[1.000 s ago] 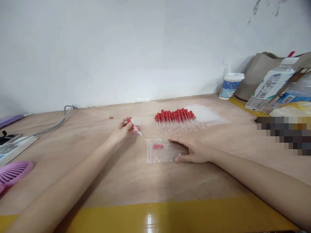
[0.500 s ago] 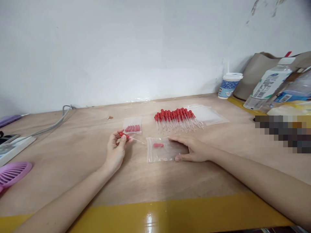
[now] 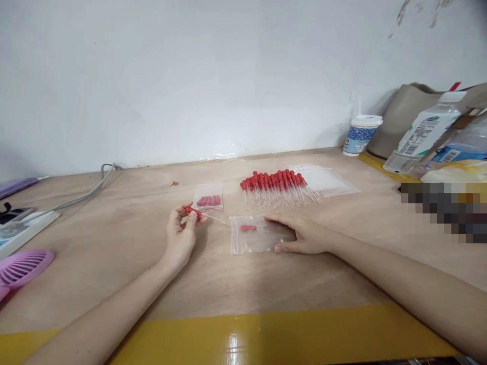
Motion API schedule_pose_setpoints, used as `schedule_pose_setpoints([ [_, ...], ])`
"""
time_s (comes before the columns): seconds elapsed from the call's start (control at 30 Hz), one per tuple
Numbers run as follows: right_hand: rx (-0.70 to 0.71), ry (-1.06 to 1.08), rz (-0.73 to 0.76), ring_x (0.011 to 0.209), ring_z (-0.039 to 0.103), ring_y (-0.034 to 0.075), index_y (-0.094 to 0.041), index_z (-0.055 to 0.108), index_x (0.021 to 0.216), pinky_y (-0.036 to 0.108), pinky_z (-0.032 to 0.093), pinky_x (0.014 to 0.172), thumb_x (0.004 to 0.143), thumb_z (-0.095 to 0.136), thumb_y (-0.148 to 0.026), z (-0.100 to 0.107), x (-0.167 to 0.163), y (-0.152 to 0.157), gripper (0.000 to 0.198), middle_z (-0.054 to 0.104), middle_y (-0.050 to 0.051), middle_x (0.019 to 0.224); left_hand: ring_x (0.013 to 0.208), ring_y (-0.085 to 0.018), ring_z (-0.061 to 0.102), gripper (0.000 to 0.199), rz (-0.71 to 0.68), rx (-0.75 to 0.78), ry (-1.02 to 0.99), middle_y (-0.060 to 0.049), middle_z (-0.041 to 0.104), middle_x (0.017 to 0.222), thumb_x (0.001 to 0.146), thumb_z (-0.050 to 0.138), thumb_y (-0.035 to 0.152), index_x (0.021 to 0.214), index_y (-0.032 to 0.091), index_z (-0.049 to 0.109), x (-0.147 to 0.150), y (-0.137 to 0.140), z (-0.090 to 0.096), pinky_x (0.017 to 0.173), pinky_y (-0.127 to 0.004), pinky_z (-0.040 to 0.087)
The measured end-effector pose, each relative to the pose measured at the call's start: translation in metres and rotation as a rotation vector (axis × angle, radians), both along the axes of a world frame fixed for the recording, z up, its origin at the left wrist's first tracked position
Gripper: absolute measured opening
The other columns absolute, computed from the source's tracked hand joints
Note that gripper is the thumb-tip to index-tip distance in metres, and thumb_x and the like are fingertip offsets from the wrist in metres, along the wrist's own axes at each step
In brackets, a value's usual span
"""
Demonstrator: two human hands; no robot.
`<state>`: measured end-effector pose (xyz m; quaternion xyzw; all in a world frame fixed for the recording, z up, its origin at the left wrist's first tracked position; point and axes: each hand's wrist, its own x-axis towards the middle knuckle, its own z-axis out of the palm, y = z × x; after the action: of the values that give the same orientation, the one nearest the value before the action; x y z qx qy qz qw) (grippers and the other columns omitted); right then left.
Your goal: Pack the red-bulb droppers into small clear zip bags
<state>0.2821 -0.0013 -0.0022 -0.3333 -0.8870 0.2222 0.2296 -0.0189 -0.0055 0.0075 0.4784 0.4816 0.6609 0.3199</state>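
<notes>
Between thumb and fingers, my left hand (image 3: 182, 230) pinches a dropper with a red rubber bulb (image 3: 193, 211); its clear tube points right toward the mouth of a zip-lock bag (image 3: 262, 241). One red-bulbed dropper (image 3: 248, 228) lies inside that bag. My right hand (image 3: 300, 233) holds the bag's right end, fingers at its far edge and thumb at its near edge. Beyond my left hand lies another small zip-lock bag (image 3: 207, 189) with several droppers in it. Farther right, many loose droppers (image 3: 277, 181) lie in a row, red bulbs facing the wall.
Flat clear bags (image 3: 331, 181) lie behind the loose droppers. A paper cup (image 3: 361, 136), a bottle (image 3: 424, 134) and a grey-brown bag (image 3: 391, 114) stand at the back right. On the left are a pink fan (image 3: 25, 268), a power strip (image 3: 30, 230) and a grey cable (image 3: 81, 195).
The view has shifted slightly. Both hands, the held dropper and the bag stay almost where they were.
</notes>
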Motion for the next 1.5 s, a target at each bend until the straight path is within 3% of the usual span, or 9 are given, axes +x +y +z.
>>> schedule_pose_setpoints([
  [0.33,0.014,0.0,0.013,0.12,0.048,0.029,-0.018,0.041,0.134,0.047,0.039,0.099,0.072,0.064,-0.054,0.0,0.0,0.001,0.075,0.049,0.014,0.133,0.072,-0.013,0.063,0.045,-0.11,-0.136,-0.028,0.0,0.06,0.08,0.061,0.073,0.037,0.095,0.016,0.052,0.009,-0.001,-0.006,0.081,-0.035,0.051],
  [0.53,0.008,0.008,0.015,0.118,0.049,0.028,-0.018,0.041,0.134,0.048,0.04,0.098,0.072,0.064,-0.053,0.0,0.0,0.0,0.075,0.05,0.014,0.131,0.076,-0.017,0.062,0.037,-0.267,-0.228,0.258,-0.005,0.067,0.083,0.064,0.072,0.036,0.095,0.016,0.065,0.008,-0.004,-0.004,0.079,-0.035,0.049],
  [0.73,0.02,0.006,0.023,0.119,0.048,0.029,-0.02,0.041,0.134,0.048,0.04,0.098,0.072,0.064,-0.053,0.0,0.0,0.001,0.075,0.049,0.013,0.133,0.083,-0.019,0.06,0.03,-0.304,-0.104,0.504,-0.006,0.062,0.094,0.069,0.069,0.033,0.097,0.021,0.07,0.008,-0.002,-0.011,0.074,-0.033,0.05],
  [0.83,0.017,0.003,0.024,0.119,0.049,0.029,-0.017,0.042,0.134,0.048,0.04,0.099,0.072,0.064,-0.053,0.001,0.0,0.001,0.075,0.049,0.014,0.132,0.075,-0.017,0.06,0.028,-0.366,-0.11,0.552,-0.005,0.061,0.084,0.073,0.066,0.031,0.098,0.019,0.067,0.015,-0.002,-0.011,0.069,-0.031,0.049],
  [0.97,0.013,0.01,0.028,0.117,0.05,0.029,-0.017,0.042,0.133,0.047,0.04,0.098,0.072,0.064,-0.053,0.001,0.0,0.0,0.074,0.05,0.014,0.131,0.067,-0.013,0.057,0.02,-0.377,-0.122,0.56,-0.002,0.06,0.075,0.073,0.066,0.031,0.085,0.017,0.057,0.027,-0.006,-0.009,0.062,-0.026,0.046],
  [1.17,0.008,0.018,0.031,0.117,0.049,0.028,-0.019,0.041,0.134,0.047,0.041,0.097,0.072,0.064,-0.053,0.001,0.0,0.001,0.075,0.05,0.014,0.131,0.052,-0.009,0.045,0.029,-0.406,-0.191,0.586,0.004,0.051,0.058,0.062,0.075,0.035,0.067,0.016,0.054,0.032,-0.008,-0.006,0.048,-0.02,0.035],
  [1.3,0.008,0.005,0.024,0.118,0.049,0.029,-0.018,0.042,0.134,0.047,0.04,0.097,0.072,0.064,-0.053,0.002,0.0,0.0,0.074,0.05,0.014,0.131,0.056,-0.012,0.049,0.03,-0.497,-0.203,0.625,-0.001,0.06,0.066,0.062,0.075,0.038,0.083,0.016,0.07,0.033,-0.007,-0.003,0.052,-0.023,0.038],
  [1.4,0.018,0.011,0.029,0.118,0.049,0.029,-0.019,0.042,0.134,0.047,0.04,0.097,0.072,0.064,-0.053,0.002,0.0,0.0,0.074,0.05,0.013,0.132,0.064,-0.015,0.054,0.039,-0.57,-0.168,0.667,-0.004,0.065,0.081,0.061,0.077,0.037,0.095,0.02,0.071,0.033,-0.007,-0.002,0.057,-0.025,0.042],
  [1.5,0.03,0.017,0.036,0.119,0.048,0.029,-0.02,0.041,0.134,0.048,0.039,0.098,0.073,0.063,-0.053,0.001,0.0,0.0,0.073,0.049,0.013,0.132,0.066,-0.016,0.055,0.035,-0.579,-0.116,0.739,-0.003,0.065,0.079,0.064,0.075,0.035,0.096,0.022,0.072,0.033,-0.008,-0.002,0.058,-0.025,0.044],
])
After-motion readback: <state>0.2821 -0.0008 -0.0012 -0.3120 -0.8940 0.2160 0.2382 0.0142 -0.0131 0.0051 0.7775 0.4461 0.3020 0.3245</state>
